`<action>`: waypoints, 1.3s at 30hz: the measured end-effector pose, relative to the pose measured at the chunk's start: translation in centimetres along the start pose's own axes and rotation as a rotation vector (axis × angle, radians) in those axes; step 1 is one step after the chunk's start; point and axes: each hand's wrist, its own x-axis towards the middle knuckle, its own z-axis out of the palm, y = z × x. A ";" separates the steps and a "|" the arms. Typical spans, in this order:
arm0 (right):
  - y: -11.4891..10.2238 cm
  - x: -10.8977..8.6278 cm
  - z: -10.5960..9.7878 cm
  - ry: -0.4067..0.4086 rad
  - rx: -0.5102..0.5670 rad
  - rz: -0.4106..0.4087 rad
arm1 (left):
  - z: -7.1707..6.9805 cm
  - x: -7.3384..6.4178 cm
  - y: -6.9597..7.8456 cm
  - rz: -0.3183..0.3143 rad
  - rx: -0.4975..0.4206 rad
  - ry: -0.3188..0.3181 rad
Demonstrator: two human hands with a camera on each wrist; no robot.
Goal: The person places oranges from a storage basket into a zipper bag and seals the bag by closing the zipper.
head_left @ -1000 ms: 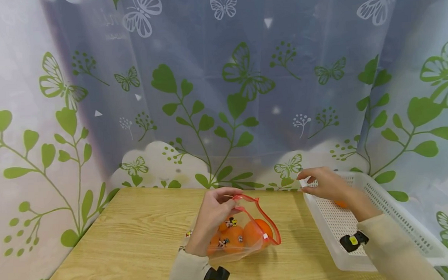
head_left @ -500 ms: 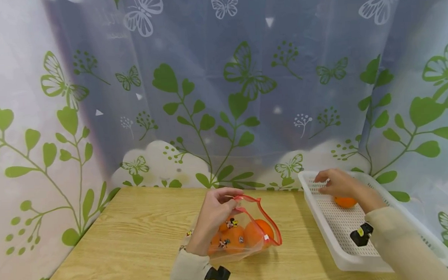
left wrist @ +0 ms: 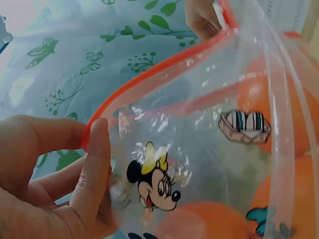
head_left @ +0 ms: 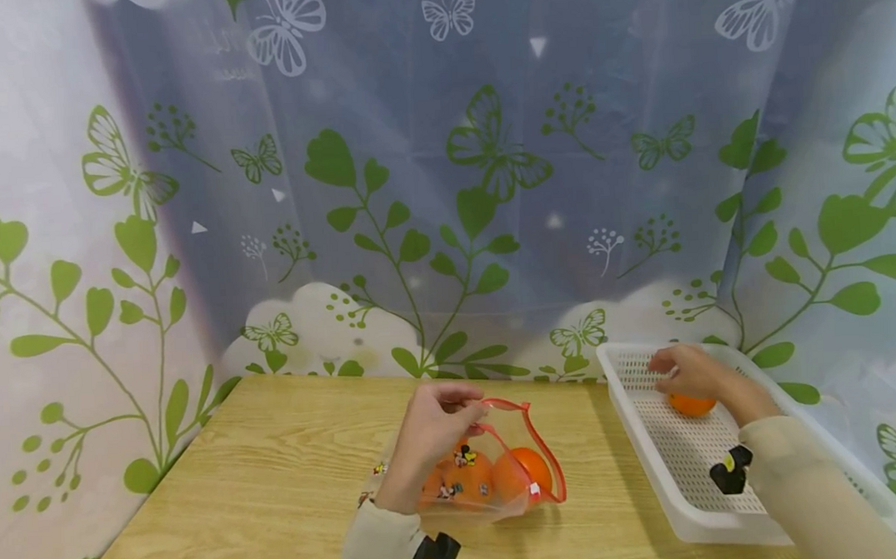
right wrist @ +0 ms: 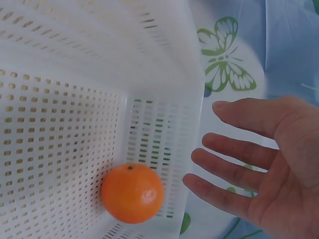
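My left hand [head_left: 432,428] pinches the red zip edge of a clear plastic bag [left wrist: 199,114] between thumb and fingers. Cartoon prints decorate the bag, whose mouth gapes toward the right. Several oranges [head_left: 530,468] lie inside it on the table. Over the far end of a white basket [head_left: 661,487] hovers my right hand [head_left: 696,377], fingers spread and holding nothing. A single orange [right wrist: 132,193] sits on the basket floor near its end wall, partly covered by that hand in the head view. In the right wrist view, the fingertips are apart from the orange.
The wooden table [head_left: 276,479] carries the bag in the middle and the perforated basket at the right. Behind and at both sides hangs a curtain [head_left: 417,256] with green leaves and butterflies.
My right hand has moved right, from the basket's far left corner to above the orange. My left hand keeps its pinch; the bag's mouth has shifted slightly down and right.
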 end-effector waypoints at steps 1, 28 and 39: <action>0.2 0.0 0.0 0.002 0.005 -0.003 | 0.0 0.0 0.0 -0.001 0.013 0.002; 4.0 -1.1 0.8 0.000 -0.034 0.121 | 0.5 -0.2 0.1 -0.093 0.093 -0.057; 4.6 -1.1 2.0 -0.035 -0.051 0.158 | 0.5 0.0 0.2 -0.040 0.010 -0.076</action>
